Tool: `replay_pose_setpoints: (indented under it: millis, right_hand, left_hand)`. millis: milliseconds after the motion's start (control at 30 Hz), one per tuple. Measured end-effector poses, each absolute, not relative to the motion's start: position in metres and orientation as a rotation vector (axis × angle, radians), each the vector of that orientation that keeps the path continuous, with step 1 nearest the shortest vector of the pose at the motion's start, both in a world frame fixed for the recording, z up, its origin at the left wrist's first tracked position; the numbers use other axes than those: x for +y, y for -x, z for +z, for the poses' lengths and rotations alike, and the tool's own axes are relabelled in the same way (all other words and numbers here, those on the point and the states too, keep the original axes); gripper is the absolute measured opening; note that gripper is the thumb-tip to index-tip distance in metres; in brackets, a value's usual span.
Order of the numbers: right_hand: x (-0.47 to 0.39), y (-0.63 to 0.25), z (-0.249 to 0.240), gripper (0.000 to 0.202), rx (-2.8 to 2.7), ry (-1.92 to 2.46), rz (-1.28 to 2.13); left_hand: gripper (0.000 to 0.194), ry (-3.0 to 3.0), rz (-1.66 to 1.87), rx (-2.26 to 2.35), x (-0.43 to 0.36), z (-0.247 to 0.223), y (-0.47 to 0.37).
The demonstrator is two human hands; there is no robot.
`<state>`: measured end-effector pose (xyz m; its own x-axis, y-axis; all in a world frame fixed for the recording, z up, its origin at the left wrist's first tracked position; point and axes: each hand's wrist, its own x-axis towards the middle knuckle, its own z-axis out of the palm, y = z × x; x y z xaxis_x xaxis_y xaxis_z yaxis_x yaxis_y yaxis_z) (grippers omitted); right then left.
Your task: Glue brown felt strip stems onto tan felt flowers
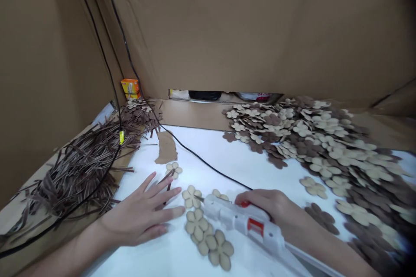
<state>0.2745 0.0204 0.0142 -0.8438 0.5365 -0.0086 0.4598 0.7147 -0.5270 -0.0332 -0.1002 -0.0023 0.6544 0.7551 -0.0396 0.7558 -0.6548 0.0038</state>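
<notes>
My right hand (276,205) is wrapped round a white glue gun (240,218) with red parts. Its thin metal tip meets the middle of a beige felt flower (191,196). Palm down and fingers spread, my left hand (147,210) is just left of that flower. Narrow brown strips (169,181) show by its fingers, partly hidden. Below the tip, several beige flowers (196,221) overlap in a row. Another beige flower (173,169) lies above my left fingertips, and one more (220,194) is partly covered by the gun.
Brown strips (78,173) are heaped at left, and brown and beige flowers (312,138) at right. A black cord (204,162) crosses the white sheet (201,138) to my right hand. Cardboard walls (243,30) stand around; an orange box (130,88) is in the back left corner.
</notes>
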Motion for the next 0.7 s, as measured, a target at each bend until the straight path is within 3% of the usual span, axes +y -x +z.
replay_pose_setpoints:
  millis: [700]
  right_hand:
    - [0.022,-0.283,-0.007,0.015,-2.927,0.932,0.722]
  left_hand:
    - [0.054,-2.716,-0.008,1.276,-0.097,-0.001,0.028]
